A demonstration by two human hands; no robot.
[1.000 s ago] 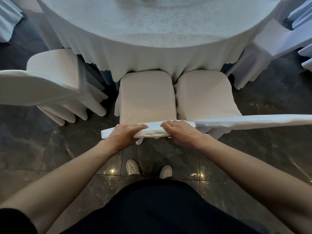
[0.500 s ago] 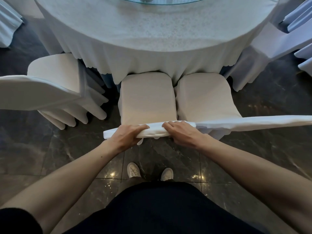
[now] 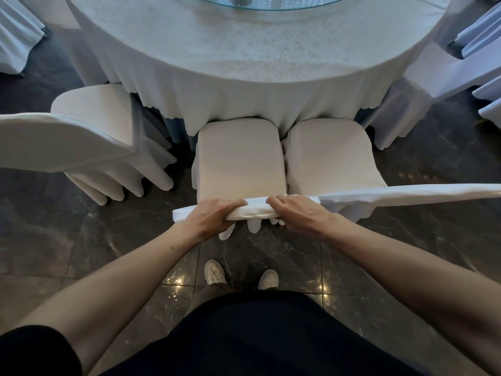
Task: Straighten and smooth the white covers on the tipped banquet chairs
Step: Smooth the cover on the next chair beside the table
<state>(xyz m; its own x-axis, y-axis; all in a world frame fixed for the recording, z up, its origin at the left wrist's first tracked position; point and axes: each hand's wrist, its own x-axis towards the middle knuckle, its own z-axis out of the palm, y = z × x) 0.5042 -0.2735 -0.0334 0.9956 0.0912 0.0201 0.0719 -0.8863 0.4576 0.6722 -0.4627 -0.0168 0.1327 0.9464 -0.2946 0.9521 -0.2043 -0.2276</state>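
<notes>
Both my hands grip the top edge of the middle chair's back, which is wrapped in a white cover (image 3: pixel 252 210). My left hand (image 3: pixel 214 217) is closed over the edge with the fingers curled on top and the thumb below; my right hand (image 3: pixel 296 213) is closed the same way just beside it, a short stretch of cover showing between them. The cover's scalloped hem hangs down below my hands.

The middle chair (image 3: pixel 240 156) is tipped with its seat against the counter (image 3: pixel 244 63), under the hanging white tablecloth. A second covered chair (image 3: pixel 329 153) is touching it on the right, its back edge running off to the right. A third covered chair (image 3: pixel 89 126) stands to the left, apart from the other two. More covered chairs at far right, partly cut off.

A glass turntable (image 3: pixel 265 2) is on the counter at the top edge. Dark marble floor (image 3: pixel 54 240); my white shoes (image 3: pixel 215 272) are below the chair back.
</notes>
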